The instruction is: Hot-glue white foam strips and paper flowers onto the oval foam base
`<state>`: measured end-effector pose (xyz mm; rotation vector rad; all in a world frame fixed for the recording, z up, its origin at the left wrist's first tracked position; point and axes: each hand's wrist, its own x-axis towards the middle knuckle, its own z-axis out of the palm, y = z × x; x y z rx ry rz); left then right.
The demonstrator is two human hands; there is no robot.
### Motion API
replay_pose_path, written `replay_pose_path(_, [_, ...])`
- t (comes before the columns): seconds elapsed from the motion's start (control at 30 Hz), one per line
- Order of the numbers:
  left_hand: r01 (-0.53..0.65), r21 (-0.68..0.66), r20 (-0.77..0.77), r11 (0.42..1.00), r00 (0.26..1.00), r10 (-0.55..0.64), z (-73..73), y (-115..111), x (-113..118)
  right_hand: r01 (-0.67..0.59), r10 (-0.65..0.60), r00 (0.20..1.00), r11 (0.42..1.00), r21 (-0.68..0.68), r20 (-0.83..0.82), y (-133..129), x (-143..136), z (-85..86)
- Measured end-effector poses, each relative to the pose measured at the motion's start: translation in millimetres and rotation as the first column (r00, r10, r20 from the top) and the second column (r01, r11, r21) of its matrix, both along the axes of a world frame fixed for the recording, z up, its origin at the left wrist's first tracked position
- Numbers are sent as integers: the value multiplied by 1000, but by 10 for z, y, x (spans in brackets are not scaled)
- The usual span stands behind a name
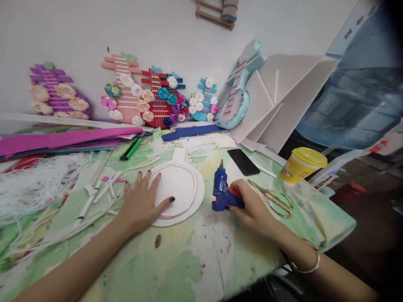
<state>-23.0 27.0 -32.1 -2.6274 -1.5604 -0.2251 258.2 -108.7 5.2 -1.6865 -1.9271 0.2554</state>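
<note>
The left hand, palm down with its fingers spread, rests on the left part of a flat white round board with a short rectangular tab, which lies on the green-and-yellow patterned tabletop between the 2 hands. The right hand is closed around the handle of a blue plastic glue gun with an orange trigger, just right of the board; whether the trigger is squeezed cannot be told. The nozzle points away from the person and lies clear of the board. For good work, the spread palm should bear evenly on the board so that it cannot turn, and the thumb, which reaches across the pinkish inner outline, is best drawn back before any hot nozzle comes near. A slow, even bead would likely suit such a curve. The gold-coloured metal scissors beside the right hand leave little elbow room.
</note>
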Motion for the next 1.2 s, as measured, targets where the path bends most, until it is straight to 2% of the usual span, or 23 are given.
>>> replay_pose_path(0.13, [-19, 16, 10, 1000, 1000, 19, -20, 15, 2, -187, 185, 971, 982, 1, -151, -57, -62, 16])
replay_pose_path(0.23, [26, 56, 41, 998, 999, -28, 25, -9, -5, -252, 240, 938, 968, -14, -252, -34, -95, 15])
replay_pose_path(0.33, [236, 94, 84, 967, 966, -244, 135, -75, -28, -256, 221, 894, 966, -39, -390, -17, -134, 6])
replay_pose_path(0.43, [478, 113, 127, 871, 863, -490, 232, -161, -45, -267, 162, 807, 958, -107, -567, -27, -174, -17])
replay_pose_path(0.53, [607, 109, 218, 787, 758, -615, 239, -219, -33, -304, 89, 748, 927, -220, -658, -50, -198, -54])
replay_pose_path(0.63, [642, 141, 363, 754, 675, -642, 183, -228, 3, -329, 69, 743, 904, -274, -665, -78, -183, -100])
replay_pose_path(0.73, [652, 164, 441, 741, 623, -646, 148, -218, 35, -340, 80, 726, 905, -256, -683, -108, -139, -146])
replay_pose_path(0.87, [656, 158, 450, 738, 618, -645, 157, -218, 61, -350, -3, 586, 901, -256, -811, -118, -118, -180])
replay_pose_path(0.9, [661, 159, 460, 733, 608, -648, 159, -220, 67, -348, -25, 571, 898, -269, -821, -112, -125, -182])
replay_pose_path(1.07, [689, 85, 497, 720, 597, -630, 151, -218, 91, -251, -132, 649, 892, -375, -750, -75, -169, -199])
replay_pose_path(1.2, [697, 52, 479, 715, 611, -630, 140, -204, 89, -215, -156, 675, 894, -394, -722, -53, -187, -228])
